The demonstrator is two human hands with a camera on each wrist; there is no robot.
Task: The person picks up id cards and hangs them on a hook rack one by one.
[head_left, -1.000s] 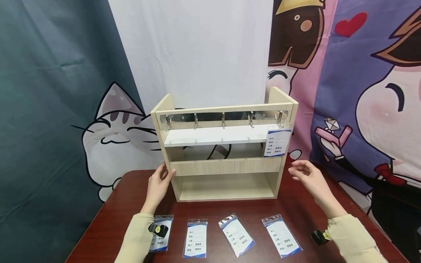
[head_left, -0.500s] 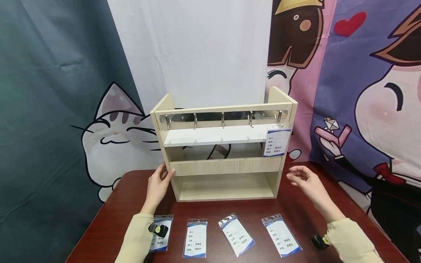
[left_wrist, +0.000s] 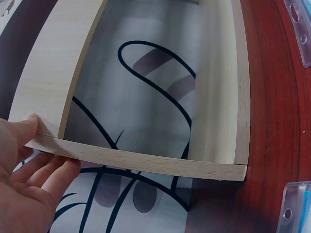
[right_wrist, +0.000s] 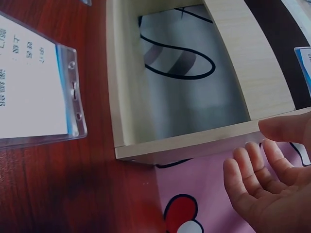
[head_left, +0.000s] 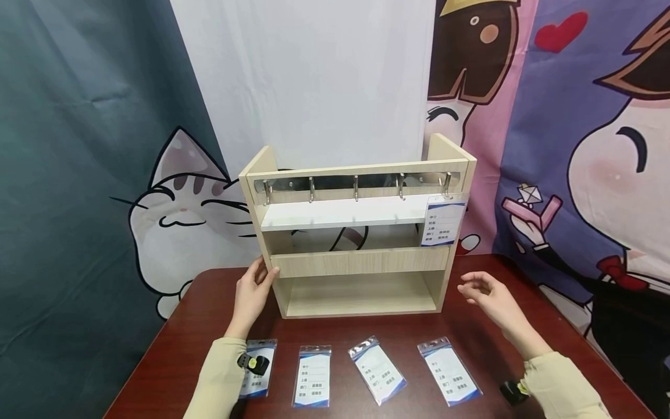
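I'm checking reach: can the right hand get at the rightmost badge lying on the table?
Probably yes: the right hand looks empty, and nothing covers that badge or stands between them.

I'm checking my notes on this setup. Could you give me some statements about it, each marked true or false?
1. A single badge hangs on the rightmost hook of the rack. True.
2. The left grip is on the rack's left side edge. True.
3. Only one hook is bare. False: four hooks are bare.
4. Four badges lie on the table in front of the rack. True.
5. The right grip holds a badge. False: the right grip is beside the rack, holding nothing.
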